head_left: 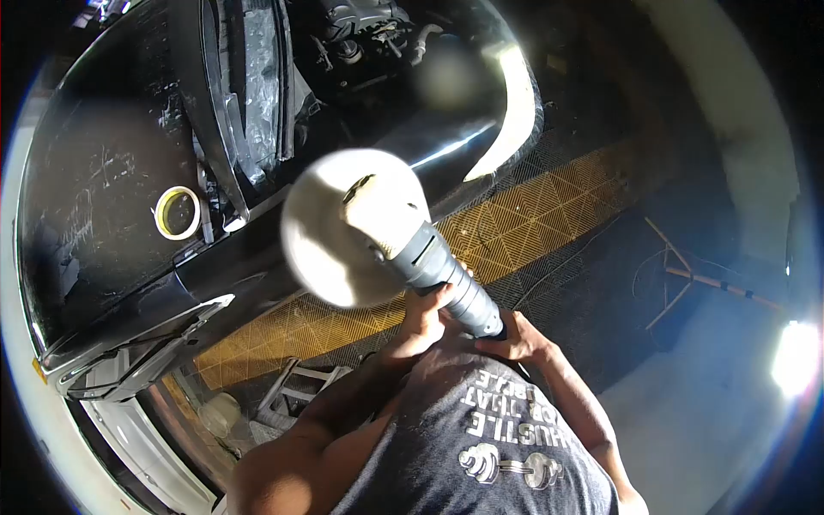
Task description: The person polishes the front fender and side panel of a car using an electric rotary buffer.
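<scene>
A grey power polisher (463, 296) with a large round white pad (322, 240) is held in front of my chest. My left hand (427, 313) is wrapped round the middle of its grey body, behind the head. Around the rear end of the body, my right hand (518, 337) is closed. The pad faces the side of a black car (232, 270), near its front wing; whether they touch I cannot tell.
A roll of yellow tape (178, 213) lies on the windscreen. The engine bay (369, 43) is open. Yellow floor tiles (524, 223) run beside the car. A tripod stand (687, 275) and bright lamp (796, 358) are at right; a step stool (296, 390) and bucket (220, 414) stand lower left.
</scene>
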`<state>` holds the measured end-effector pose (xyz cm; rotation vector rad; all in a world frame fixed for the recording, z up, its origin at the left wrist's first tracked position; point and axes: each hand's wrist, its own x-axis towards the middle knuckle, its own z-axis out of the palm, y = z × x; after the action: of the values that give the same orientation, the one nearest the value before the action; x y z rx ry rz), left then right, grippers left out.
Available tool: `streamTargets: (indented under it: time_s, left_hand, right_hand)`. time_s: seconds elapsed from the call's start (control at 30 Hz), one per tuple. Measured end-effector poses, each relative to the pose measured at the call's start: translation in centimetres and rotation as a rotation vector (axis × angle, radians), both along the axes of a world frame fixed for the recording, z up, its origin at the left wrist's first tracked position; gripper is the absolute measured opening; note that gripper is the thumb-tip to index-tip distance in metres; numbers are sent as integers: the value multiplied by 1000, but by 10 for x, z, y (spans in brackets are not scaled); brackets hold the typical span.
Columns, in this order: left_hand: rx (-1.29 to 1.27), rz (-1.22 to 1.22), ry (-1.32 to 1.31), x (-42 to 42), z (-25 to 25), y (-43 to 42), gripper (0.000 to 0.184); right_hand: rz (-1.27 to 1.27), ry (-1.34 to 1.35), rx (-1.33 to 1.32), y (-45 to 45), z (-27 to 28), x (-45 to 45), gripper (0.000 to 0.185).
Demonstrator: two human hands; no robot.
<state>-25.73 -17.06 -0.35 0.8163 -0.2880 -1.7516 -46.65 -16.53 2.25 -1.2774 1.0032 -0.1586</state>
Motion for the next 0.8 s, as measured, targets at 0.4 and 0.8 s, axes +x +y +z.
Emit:
streamTargets:
  time_s: [0.4, 0.8]
  left_hand:
    - [107, -221, 7, -69, -11, -89, 47]
    - [93, 5, 10, -39, -2, -30, 46]
  right_hand:
    - [-451, 116, 109, -9, 4, -21, 18]
    - [-89, 212, -4, -16, 12, -31, 37]
